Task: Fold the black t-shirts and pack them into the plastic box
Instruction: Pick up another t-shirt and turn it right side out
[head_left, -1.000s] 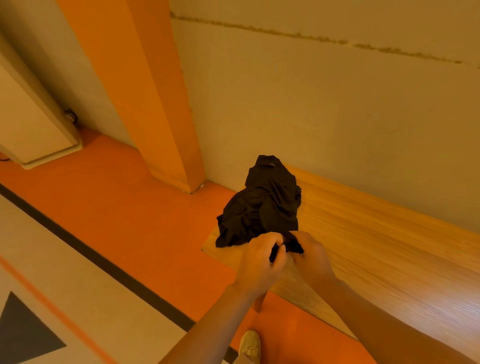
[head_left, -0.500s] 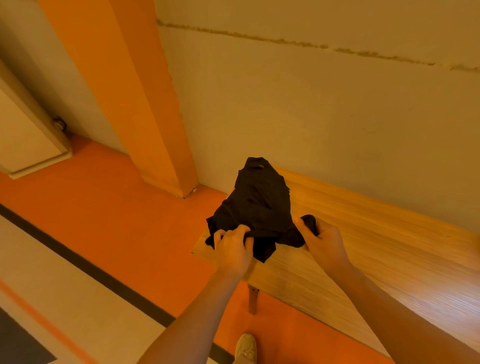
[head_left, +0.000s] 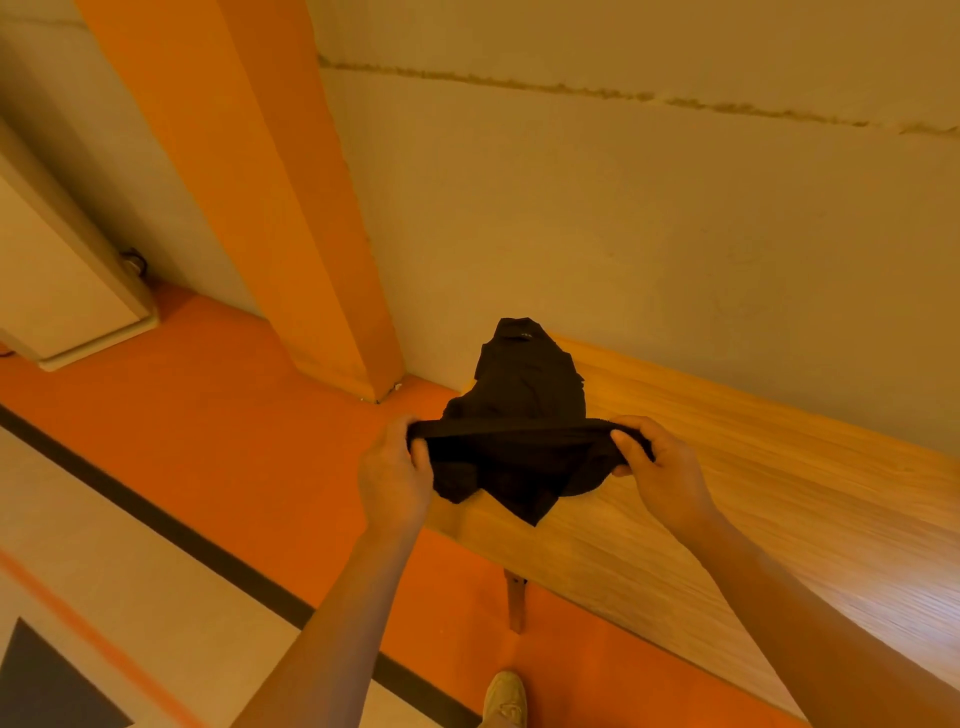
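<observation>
Left hand (head_left: 395, 480) and right hand (head_left: 662, 475) each pinch one end of a hem on the crumpled black cotton t-shirt (head_left: 519, 410), pulling it taut between them, likely to open it for folding. Beyond the grips the soft, wrinkled bulk heaps on the smooth wood-grain table (head_left: 727, 493). No plastic box in view.

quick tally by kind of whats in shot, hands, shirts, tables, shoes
hands: 2, left hand and right hand, each gripping the shirt's edge
black t-shirt: 1
wooden table: 1
shoe: 1
plastic box: 0 in view
total: 5
</observation>
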